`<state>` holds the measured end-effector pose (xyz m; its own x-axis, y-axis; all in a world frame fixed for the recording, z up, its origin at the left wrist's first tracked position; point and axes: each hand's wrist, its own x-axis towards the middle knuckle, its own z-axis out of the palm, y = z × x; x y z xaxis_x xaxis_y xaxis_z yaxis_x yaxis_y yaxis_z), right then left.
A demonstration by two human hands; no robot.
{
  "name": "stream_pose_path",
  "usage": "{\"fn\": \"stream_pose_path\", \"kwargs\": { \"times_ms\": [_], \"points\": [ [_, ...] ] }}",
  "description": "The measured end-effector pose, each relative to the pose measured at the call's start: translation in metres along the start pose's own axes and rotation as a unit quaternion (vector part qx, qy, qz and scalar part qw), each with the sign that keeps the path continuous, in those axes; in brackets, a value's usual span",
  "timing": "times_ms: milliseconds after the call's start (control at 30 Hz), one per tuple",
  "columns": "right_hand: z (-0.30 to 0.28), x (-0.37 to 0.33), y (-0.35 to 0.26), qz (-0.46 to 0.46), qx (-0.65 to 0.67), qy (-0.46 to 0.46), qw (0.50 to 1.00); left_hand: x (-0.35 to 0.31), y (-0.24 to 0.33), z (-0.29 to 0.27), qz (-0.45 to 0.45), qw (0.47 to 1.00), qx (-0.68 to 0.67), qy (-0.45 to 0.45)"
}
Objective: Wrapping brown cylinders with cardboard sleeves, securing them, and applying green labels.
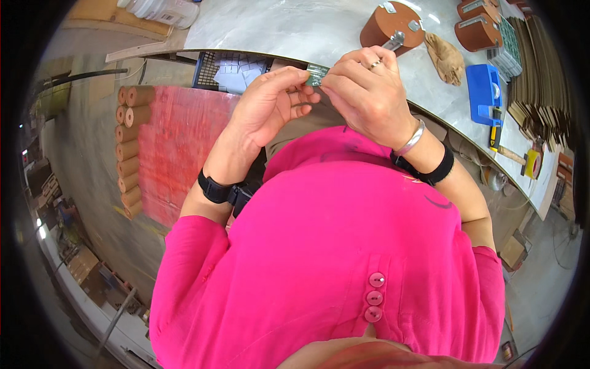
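In front of my chest, over the table's near edge, both hands hold a small green printed label (316, 74). My left hand (270, 101) has its thumb and forefinger at the label's left edge, with the other fingers loosely curled. From the right, the bent fingers of my right hand (370, 86) pinch the other end and hide part of it. Just beyond my right hand stands a round brown box (384, 24) with metal fittings. A crumpled tan cloth (444, 58) lies to the right of that box.
On the grey table (276, 27) are more brown boxes (478, 32), a blue tape dispenser (484, 92), a hammer (512, 155) and stacked cardboard sheets (534, 80). A dark crate (206, 69) holds pale pieces. Brown rolls (128, 150) line a red-stained board (178, 147).
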<state>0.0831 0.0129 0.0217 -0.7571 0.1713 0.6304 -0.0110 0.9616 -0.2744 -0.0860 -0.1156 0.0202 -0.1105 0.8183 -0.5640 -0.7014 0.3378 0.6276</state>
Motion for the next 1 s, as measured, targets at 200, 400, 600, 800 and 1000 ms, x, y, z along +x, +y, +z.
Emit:
{"fn": "stream_pose_path", "kwargs": {
  "times_ms": [200,400,600,800,1000],
  "points": [
    [-0.016,-0.005,-0.010,0.054,0.074,0.024,0.996,0.006,-0.008,0.002,0.032,0.999,-0.009,-0.036],
    [-0.019,-0.011,-0.002,0.261,0.177,0.105,0.943,0.010,-0.012,0.022,0.131,0.990,0.025,-0.034],
    [-0.018,-0.014,-0.006,0.295,0.200,0.135,0.924,0.023,-0.022,0.041,0.244,0.957,0.150,-0.053],
    [-0.038,-0.027,0.008,0.352,0.175,0.232,0.890,0.049,-0.027,0.057,0.325,0.910,0.257,-0.023],
    [-0.063,-0.062,0.037,0.375,0.126,0.238,0.887,0.129,-0.026,0.073,0.507,0.717,0.474,0.056]
  ]
}}
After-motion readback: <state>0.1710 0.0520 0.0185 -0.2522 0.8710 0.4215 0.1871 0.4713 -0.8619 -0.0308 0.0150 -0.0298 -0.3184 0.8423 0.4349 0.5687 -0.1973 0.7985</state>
